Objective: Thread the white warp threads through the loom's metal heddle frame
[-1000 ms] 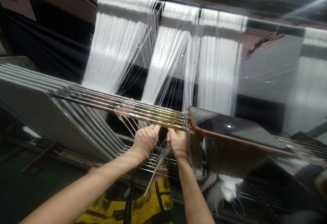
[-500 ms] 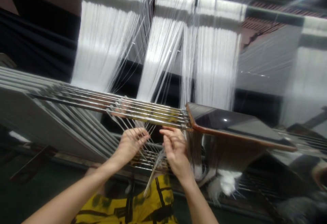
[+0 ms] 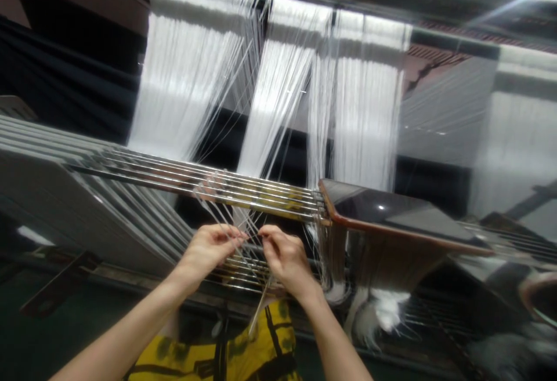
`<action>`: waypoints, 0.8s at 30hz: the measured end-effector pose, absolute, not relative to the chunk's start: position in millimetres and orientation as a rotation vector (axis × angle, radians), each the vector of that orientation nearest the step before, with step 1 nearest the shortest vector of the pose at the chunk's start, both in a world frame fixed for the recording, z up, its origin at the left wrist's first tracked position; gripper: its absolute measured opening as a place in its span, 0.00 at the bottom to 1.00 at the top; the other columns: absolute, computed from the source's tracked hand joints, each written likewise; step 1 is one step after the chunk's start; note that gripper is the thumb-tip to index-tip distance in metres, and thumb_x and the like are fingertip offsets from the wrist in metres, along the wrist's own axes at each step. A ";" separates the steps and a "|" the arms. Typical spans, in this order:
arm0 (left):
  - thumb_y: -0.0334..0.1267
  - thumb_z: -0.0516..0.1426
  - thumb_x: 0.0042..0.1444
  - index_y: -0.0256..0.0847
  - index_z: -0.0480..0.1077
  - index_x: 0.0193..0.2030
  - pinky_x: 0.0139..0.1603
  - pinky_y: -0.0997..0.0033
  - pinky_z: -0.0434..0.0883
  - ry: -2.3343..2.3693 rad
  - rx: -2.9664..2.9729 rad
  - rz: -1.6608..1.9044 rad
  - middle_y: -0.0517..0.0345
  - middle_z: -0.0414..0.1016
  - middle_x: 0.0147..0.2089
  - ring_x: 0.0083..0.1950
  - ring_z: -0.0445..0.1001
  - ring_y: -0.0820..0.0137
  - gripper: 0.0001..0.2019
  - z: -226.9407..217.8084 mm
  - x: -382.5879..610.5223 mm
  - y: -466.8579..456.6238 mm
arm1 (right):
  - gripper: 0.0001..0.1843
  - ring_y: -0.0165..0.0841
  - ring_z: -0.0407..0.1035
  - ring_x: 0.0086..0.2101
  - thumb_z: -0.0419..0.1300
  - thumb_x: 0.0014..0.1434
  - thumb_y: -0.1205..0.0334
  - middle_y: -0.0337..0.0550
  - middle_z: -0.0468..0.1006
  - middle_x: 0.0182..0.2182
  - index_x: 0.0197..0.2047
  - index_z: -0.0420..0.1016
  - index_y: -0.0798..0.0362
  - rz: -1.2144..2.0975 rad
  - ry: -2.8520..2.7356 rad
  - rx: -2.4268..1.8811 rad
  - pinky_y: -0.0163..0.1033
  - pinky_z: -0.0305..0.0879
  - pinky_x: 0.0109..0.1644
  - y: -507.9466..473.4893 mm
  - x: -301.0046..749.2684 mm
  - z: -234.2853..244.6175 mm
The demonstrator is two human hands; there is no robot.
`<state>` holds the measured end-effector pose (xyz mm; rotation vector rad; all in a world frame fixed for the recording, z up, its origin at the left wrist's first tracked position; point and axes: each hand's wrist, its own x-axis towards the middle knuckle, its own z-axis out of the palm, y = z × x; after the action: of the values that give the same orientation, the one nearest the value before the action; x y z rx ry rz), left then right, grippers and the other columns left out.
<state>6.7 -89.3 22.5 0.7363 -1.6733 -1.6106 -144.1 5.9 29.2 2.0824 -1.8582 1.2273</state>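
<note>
White threads (image 3: 187,79) hang in long sheets from up high, and in the head view we see them pass through shiny metal bars (image 3: 209,187). Just under the bars, our left hand (image 3: 209,251) and right hand (image 3: 284,259) are close together, fingers pinched on a few thin threads (image 3: 249,238). They look light, soft and easy to snap, so a gentle fingertip hold seems best. A dark shiny board (image 3: 383,210) sits to the right.

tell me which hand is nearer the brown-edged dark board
Right. The right hand is below and left of the brown-edged dark board; the left hand is farther left, beyond the right hand.
</note>
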 end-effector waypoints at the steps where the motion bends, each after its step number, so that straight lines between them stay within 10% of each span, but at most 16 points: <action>1: 0.39 0.62 0.43 0.36 0.73 0.29 0.17 0.82 0.57 -1.637 0.754 -1.648 0.58 0.76 0.27 0.18 0.60 0.82 0.09 20.3 7.1 -88.1 | 0.11 0.29 0.72 0.31 0.48 0.59 0.67 0.40 0.77 0.33 0.41 0.69 0.51 1.226 -1.842 2.109 0.30 0.63 0.37 7.9 -144.8 29.7; 8: 0.39 0.61 0.40 0.36 0.73 0.28 0.24 0.79 0.64 -1.623 0.749 -1.630 0.56 0.76 0.27 0.25 0.69 0.76 0.09 13.5 -2.6 -72.9 | 0.05 0.29 0.66 0.18 0.51 0.57 0.67 0.35 0.72 0.18 0.37 0.67 0.53 1.170 -1.865 2.087 0.31 0.58 0.25 0.7 -139.5 32.6; 16: 0.45 0.55 0.49 0.37 0.73 0.37 0.21 0.76 0.65 -1.904 0.807 -1.070 0.59 0.73 0.22 0.20 0.66 0.74 0.14 2.0 4.9 -67.5 | 0.10 0.30 0.73 0.34 0.48 0.59 0.69 0.44 0.78 0.37 0.39 0.70 0.53 1.327 -1.656 2.204 0.32 0.66 0.38 10.9 -144.2 29.1; 24: 0.39 0.51 0.55 0.39 0.70 0.29 0.32 0.76 0.67 -2.007 0.626 -0.871 0.57 0.72 0.28 0.30 0.71 0.72 0.10 19.7 6.6 -47.5 | 0.06 0.29 0.69 0.20 0.51 0.57 0.67 0.37 0.74 0.21 0.35 0.68 0.53 1.174 -1.803 2.152 0.31 0.62 0.28 5.4 -137.9 33.8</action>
<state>6.6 -47.5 19.7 0.6258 -2.0075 -0.8710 -137.9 5.4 33.8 2.1518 -1.8032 1.1742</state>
